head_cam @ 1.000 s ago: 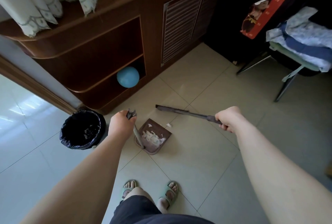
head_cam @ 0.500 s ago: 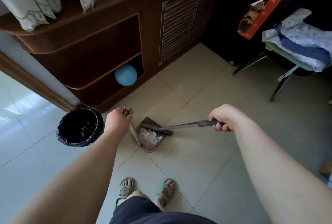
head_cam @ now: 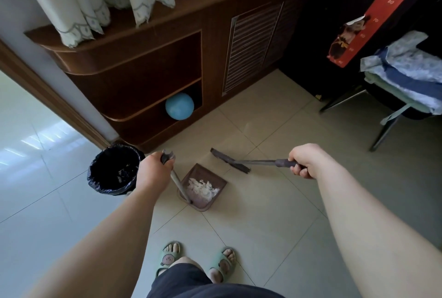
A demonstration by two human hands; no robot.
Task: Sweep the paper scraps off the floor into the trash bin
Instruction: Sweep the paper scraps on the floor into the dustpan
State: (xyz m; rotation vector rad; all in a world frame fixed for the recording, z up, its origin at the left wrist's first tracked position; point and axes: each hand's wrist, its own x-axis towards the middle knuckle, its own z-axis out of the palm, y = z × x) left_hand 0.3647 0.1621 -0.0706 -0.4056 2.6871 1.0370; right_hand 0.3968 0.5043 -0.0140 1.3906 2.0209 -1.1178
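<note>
Pulled back beyond the dustpan's far edge, the broom is gripped by the right hand, while the left hand grips the dustpan handle, paper scraps heaped inside, just right of it.

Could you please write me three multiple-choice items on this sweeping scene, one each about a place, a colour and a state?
1. Where do the white paper scraps lie? A) in the brown plastic dustpan B) under the chair C) on the shelf
2. What colour is the round ball in the wooden cabinet? A) red B) blue C) yellow
3. What is the right hand doing? A) hanging open B) pressing the floor C) gripping the dark long-handled broom
Answers: 1 A, the scraps are piled inside the pan; 2 B, it is plainly light blue; 3 C, its fingers curl round the handle.
</note>
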